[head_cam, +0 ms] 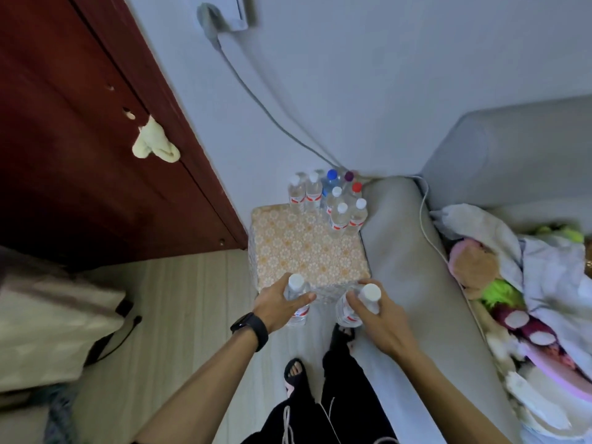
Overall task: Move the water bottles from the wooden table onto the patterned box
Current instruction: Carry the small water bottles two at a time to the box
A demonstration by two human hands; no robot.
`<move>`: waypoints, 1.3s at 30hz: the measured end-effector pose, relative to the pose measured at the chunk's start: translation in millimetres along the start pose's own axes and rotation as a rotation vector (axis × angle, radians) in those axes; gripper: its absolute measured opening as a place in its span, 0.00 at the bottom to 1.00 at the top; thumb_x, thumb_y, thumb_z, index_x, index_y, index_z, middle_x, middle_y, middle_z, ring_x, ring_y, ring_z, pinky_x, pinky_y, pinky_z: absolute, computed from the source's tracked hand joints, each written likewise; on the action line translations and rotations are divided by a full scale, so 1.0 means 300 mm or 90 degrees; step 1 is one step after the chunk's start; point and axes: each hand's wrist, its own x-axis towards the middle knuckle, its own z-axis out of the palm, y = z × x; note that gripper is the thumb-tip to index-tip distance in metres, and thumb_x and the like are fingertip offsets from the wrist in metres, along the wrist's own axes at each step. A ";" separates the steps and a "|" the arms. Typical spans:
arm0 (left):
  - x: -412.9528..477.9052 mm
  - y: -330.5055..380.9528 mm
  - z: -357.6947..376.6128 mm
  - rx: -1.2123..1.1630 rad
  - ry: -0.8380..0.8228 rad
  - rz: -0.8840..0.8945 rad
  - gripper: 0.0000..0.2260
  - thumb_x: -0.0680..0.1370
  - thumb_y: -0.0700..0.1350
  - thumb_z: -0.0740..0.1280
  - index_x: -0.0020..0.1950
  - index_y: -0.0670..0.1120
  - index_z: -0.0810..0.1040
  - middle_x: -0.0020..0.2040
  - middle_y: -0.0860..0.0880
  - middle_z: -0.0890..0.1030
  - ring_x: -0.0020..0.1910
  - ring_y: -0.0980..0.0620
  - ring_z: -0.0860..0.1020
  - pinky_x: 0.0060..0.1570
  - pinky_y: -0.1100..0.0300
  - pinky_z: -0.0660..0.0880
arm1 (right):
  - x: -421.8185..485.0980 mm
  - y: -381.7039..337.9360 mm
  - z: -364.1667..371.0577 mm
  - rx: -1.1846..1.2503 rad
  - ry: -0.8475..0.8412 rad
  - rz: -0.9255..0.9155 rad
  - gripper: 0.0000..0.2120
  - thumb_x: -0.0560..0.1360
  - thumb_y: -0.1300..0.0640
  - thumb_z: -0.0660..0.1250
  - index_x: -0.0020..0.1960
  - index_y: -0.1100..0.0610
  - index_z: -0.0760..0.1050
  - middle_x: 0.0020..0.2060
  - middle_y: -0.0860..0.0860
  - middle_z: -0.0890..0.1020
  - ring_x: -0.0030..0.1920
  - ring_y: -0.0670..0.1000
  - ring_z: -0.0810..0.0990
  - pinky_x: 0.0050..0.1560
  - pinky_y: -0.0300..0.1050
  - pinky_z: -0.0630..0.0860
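The patterned box [301, 251], orange and white on top, stands on the floor against the wall. Several clear water bottles [333, 200] with white, blue, red and purple caps stand clustered on its far right part. My left hand [278, 304] is shut on a white-capped bottle [296, 285], held at the box's near left edge. My right hand [378, 318] grips a second white-capped bottle [368, 294], tilted, at the near right corner. Both held bottles are above the floor, just in front of the box. The wooden table is out of view.
A dark red wooden door [80, 139] with a cloth on its handle is at the left. A grey sofa [410, 267] flanks the box on the right, with plush toys [512, 299] piled on it. A grey cable [256, 100] runs down the wall. A bag [48, 315] lies at the left.
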 end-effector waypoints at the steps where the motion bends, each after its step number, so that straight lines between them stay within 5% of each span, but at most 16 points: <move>1: 0.054 0.005 0.000 -0.011 0.001 -0.016 0.22 0.72 0.66 0.70 0.62 0.58 0.73 0.55 0.56 0.80 0.53 0.51 0.78 0.51 0.56 0.74 | 0.073 0.009 0.003 -0.005 -0.012 0.020 0.09 0.76 0.39 0.68 0.51 0.38 0.70 0.43 0.43 0.80 0.46 0.48 0.79 0.48 0.43 0.75; 5: 0.231 0.040 0.003 -0.040 0.006 -0.074 0.28 0.69 0.64 0.75 0.66 0.59 0.73 0.59 0.56 0.79 0.54 0.54 0.76 0.50 0.60 0.73 | 0.334 0.013 0.014 -0.079 -0.078 0.066 0.19 0.76 0.35 0.65 0.63 0.42 0.72 0.46 0.44 0.80 0.52 0.52 0.79 0.51 0.47 0.73; 8: 0.335 0.073 0.008 -0.055 0.011 -0.137 0.32 0.62 0.67 0.76 0.64 0.61 0.72 0.55 0.55 0.81 0.50 0.52 0.80 0.45 0.55 0.81 | 0.472 0.007 0.020 -0.123 -0.121 0.075 0.29 0.76 0.35 0.65 0.73 0.45 0.68 0.63 0.48 0.79 0.65 0.55 0.75 0.58 0.47 0.70; 13: 0.530 0.077 0.029 -0.081 0.049 -0.200 0.28 0.62 0.60 0.79 0.59 0.61 0.72 0.50 0.52 0.80 0.48 0.47 0.81 0.43 0.45 0.82 | 0.704 0.009 0.059 -0.174 -0.194 0.046 0.25 0.76 0.36 0.65 0.68 0.46 0.69 0.61 0.45 0.80 0.63 0.54 0.77 0.50 0.44 0.67; 18: 0.696 0.028 0.053 -0.046 0.062 -0.222 0.30 0.64 0.58 0.80 0.64 0.59 0.74 0.56 0.51 0.82 0.53 0.47 0.80 0.50 0.50 0.80 | 0.874 0.047 0.146 -0.221 -0.232 0.039 0.29 0.76 0.39 0.66 0.73 0.47 0.64 0.65 0.46 0.78 0.63 0.54 0.77 0.50 0.44 0.68; 24: 0.837 -0.044 0.079 0.045 0.030 -0.201 0.29 0.71 0.58 0.75 0.69 0.58 0.71 0.61 0.53 0.80 0.57 0.47 0.79 0.48 0.56 0.75 | 1.020 0.118 0.251 -0.204 -0.262 0.063 0.30 0.75 0.41 0.69 0.73 0.47 0.63 0.67 0.46 0.76 0.65 0.54 0.76 0.60 0.48 0.71; 33: 0.903 -0.101 0.035 0.105 -0.040 -0.159 0.34 0.73 0.61 0.71 0.75 0.61 0.61 0.72 0.52 0.71 0.63 0.46 0.75 0.57 0.50 0.75 | 1.077 0.160 0.274 -0.287 -0.288 0.031 0.36 0.74 0.38 0.68 0.76 0.47 0.59 0.73 0.50 0.69 0.71 0.54 0.71 0.65 0.52 0.71; 36: 0.889 -0.114 0.031 0.096 -0.039 -0.138 0.31 0.74 0.58 0.72 0.73 0.61 0.61 0.75 0.52 0.63 0.62 0.42 0.76 0.57 0.47 0.76 | 1.060 0.143 0.248 -0.393 -0.256 -0.003 0.35 0.73 0.37 0.69 0.75 0.42 0.59 0.71 0.51 0.67 0.64 0.57 0.76 0.56 0.54 0.77; 39: 0.857 -0.126 0.036 0.122 0.013 -0.091 0.18 0.76 0.54 0.71 0.63 0.57 0.71 0.70 0.53 0.65 0.52 0.42 0.80 0.52 0.48 0.78 | 1.042 0.110 0.223 -0.509 -0.216 -0.073 0.26 0.77 0.39 0.65 0.71 0.42 0.62 0.55 0.50 0.76 0.49 0.57 0.82 0.41 0.49 0.74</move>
